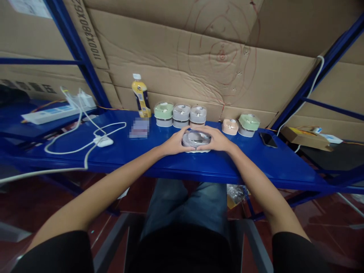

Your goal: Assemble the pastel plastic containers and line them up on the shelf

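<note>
Between my two hands, near the front of the blue table [127,155], sits a grey oval box with a clear lid [196,138]. My left hand [174,143] is wrapped round its left side and my right hand [219,140] round its right side, with the thumbs at the front. A pale rim shows under the box. Right behind stand stacked boxes with clear lids: a green one [163,113], a grey one [181,115] and another grey-topped one [198,115]. To the right are a low peach box [230,126] and a green-and-grey stack [248,125].
A yellow drink bottle [141,96] stands at the back left, near a blurred-out packet [139,127]. White cables with a charger [103,141] and a power strip [58,113] lie at left. A phone [268,140] and an open carton [304,138] are at right. Cardboard [159,53] walls the back.
</note>
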`<action>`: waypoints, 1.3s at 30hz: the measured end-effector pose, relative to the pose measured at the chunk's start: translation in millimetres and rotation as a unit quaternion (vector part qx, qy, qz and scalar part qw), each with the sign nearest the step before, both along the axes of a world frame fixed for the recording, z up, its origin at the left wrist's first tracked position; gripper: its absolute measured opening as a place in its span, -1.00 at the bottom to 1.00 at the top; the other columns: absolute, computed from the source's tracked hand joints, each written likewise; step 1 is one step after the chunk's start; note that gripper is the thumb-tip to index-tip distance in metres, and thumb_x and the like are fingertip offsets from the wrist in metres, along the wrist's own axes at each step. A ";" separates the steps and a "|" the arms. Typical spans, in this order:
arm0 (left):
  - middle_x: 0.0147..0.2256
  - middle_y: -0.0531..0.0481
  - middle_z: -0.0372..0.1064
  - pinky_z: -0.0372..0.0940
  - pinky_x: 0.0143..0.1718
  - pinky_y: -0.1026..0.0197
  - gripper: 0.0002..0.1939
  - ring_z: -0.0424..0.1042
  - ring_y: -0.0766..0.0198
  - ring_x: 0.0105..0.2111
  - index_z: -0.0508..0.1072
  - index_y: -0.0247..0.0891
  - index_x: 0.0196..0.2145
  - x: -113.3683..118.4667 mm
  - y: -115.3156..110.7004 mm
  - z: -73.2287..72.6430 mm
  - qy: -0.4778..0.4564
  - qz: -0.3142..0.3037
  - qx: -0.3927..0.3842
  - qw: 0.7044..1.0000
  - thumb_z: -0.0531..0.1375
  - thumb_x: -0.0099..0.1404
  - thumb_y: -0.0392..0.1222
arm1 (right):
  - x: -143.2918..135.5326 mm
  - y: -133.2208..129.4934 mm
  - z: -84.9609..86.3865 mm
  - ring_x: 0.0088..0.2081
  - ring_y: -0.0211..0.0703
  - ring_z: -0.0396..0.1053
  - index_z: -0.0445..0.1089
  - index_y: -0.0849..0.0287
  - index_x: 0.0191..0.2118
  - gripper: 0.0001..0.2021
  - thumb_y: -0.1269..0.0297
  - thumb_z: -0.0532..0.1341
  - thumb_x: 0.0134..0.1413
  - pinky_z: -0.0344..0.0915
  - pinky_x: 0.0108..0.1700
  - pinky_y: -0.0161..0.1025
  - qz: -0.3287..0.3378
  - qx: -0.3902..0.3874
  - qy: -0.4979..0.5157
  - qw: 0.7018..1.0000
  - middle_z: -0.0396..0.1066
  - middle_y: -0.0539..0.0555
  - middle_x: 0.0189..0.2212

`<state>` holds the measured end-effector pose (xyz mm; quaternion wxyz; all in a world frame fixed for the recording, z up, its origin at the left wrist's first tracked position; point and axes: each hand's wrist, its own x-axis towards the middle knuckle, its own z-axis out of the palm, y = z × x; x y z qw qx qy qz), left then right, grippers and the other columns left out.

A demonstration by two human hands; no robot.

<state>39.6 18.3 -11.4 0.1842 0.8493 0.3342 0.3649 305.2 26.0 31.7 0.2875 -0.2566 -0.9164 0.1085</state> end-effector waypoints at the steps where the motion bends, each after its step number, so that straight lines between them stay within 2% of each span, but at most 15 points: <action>1: 0.37 -0.38 0.35 0.32 0.36 -0.24 0.09 0.41 -0.32 0.33 0.14 -0.25 0.48 1.7 1.1 -0.7 -0.001 -0.001 -0.001 1.000 0.48 0.19 0.23 | -4.7 0.9 -1.1 0.41 0.21 0.37 0.43 0.07 0.40 -0.14 -0.08 0.57 0.01 0.23 0.48 0.17 -0.001 0.002 -0.004 1.000 0.43 0.25 0.39; 6: 0.44 -0.41 0.25 0.25 0.41 -0.29 0.24 0.33 -0.37 0.39 0.07 -0.25 0.51 5.4 7.8 -6.1 0.000 -0.007 -0.001 1.000 0.54 0.08 0.18 | -14.0 5.7 -1.4 0.39 0.21 0.40 0.46 0.02 0.37 -0.17 -0.08 0.58 -0.01 0.25 0.46 0.23 -0.035 -0.010 -0.037 0.999 0.45 0.23 0.37; 14: 0.48 -0.42 0.15 0.19 0.45 -0.37 0.30 0.23 -0.39 0.46 0.01 -0.21 0.55 6.5 8.2 -10.0 0.027 -0.001 0.005 1.000 0.56 0.05 0.17 | -13.9 6.3 -0.8 0.35 0.24 0.43 0.50 0.03 0.34 -0.21 -0.11 0.56 0.01 0.29 0.42 0.21 -0.052 -0.015 -0.058 0.997 0.49 0.22 0.33; 20: 0.52 -0.44 0.06 0.08 0.50 -0.37 0.26 0.14 -0.39 0.50 0.04 -0.24 0.54 5.5 11.2 -12.7 0.048 -0.014 0.015 0.999 0.53 0.09 0.22 | -12.9 -1.5 -2.9 0.34 0.31 0.41 0.39 0.00 0.42 -0.15 -0.18 0.50 0.07 0.30 0.40 0.29 -0.078 -0.030 -0.094 0.992 0.45 0.23 0.32; 23: 0.47 -0.47 0.15 0.18 0.46 -0.34 0.15 0.24 -0.36 0.45 0.07 -0.31 0.52 1.1 12.3 -14.6 0.060 0.009 0.008 0.998 0.47 0.20 0.24 | 0.9 -19.6 -1.8 0.36 0.38 0.36 0.25 0.06 0.51 -0.09 -0.16 0.46 0.13 0.32 0.38 0.28 -0.107 -0.028 -0.130 0.985 0.35 0.31 0.37; 25: 0.42 -0.45 0.23 0.25 0.41 -0.32 0.00 0.32 -0.32 0.39 0.09 -0.32 0.50 -1.8 11.9 -13.7 0.067 0.046 0.014 0.997 0.39 0.31 0.17 | 13.7 -35.1 -0.7 0.32 0.40 0.40 0.15 0.12 0.55 -0.07 -0.08 0.44 0.18 0.38 0.33 0.22 -0.151 -0.038 -0.164 0.974 0.32 0.37 0.36; 27: 0.38 -0.41 0.27 0.27 0.40 -0.32 -0.16 0.34 -0.29 0.37 0.14 -0.30 0.47 -2.1 12.0 -8.8 0.077 0.085 0.042 0.993 0.32 0.40 0.07 | 24.3 -48.4 -0.5 0.21 0.41 0.49 0.07 0.15 0.57 -0.09 -0.05 0.38 0.25 0.45 0.21 0.18 -0.220 -0.048 -0.197 0.954 0.36 0.43 0.29; 29: 0.37 -0.37 0.28 0.23 0.43 -0.30 -0.29 0.32 -0.26 0.38 0.21 -0.29 0.44 2.1 15.6 1.6 0.088 0.104 0.091 0.987 0.25 0.44 -0.02 | 29.0 -54.9 -1.0 0.11 0.45 0.54 0.06 0.19 0.55 -0.15 -0.10 0.31 0.33 0.49 0.09 0.18 -0.299 -0.041 -0.225 0.926 0.40 0.49 0.22; 33: 0.39 -0.36 0.23 0.10 0.48 -0.29 -0.35 0.19 -0.28 0.44 0.29 -0.28 0.42 25.4 43.9 33.1 0.111 0.100 0.175 0.973 0.24 0.42 -0.16 | 20.6 -39.4 0.6 0.07 0.46 0.58 0.17 0.28 0.45 -0.25 -0.17 0.22 0.40 0.51 0.00 0.14 -0.410 -0.021 -0.261 0.873 0.44 0.59 0.19; 36: 0.38 -0.36 0.23 0.04 0.45 -0.39 -0.30 0.14 -0.39 0.43 0.35 -0.23 0.39 49.2 78.0 51.7 0.153 0.119 0.196 0.961 0.34 0.34 -0.16 | 8.8 -13.8 7.0 0.16 0.42 0.55 0.24 0.35 0.40 -0.40 0.05 0.21 0.46 0.50 0.09 0.12 -0.441 -0.027 -0.256 0.860 0.47 0.62 0.18; 39: 0.43 -0.43 0.18 0.00 0.42 -0.48 -0.18 0.10 -0.50 0.43 0.35 -0.24 0.38 68.5 104.5 55.9 0.208 0.166 0.176 0.948 0.47 0.22 -0.17 | -0.1 2.1 13.1 0.23 0.42 0.52 0.22 0.47 0.42 -0.47 0.35 0.16 0.46 0.48 0.17 0.13 -0.477 -0.034 -0.210 0.853 0.47 0.67 0.19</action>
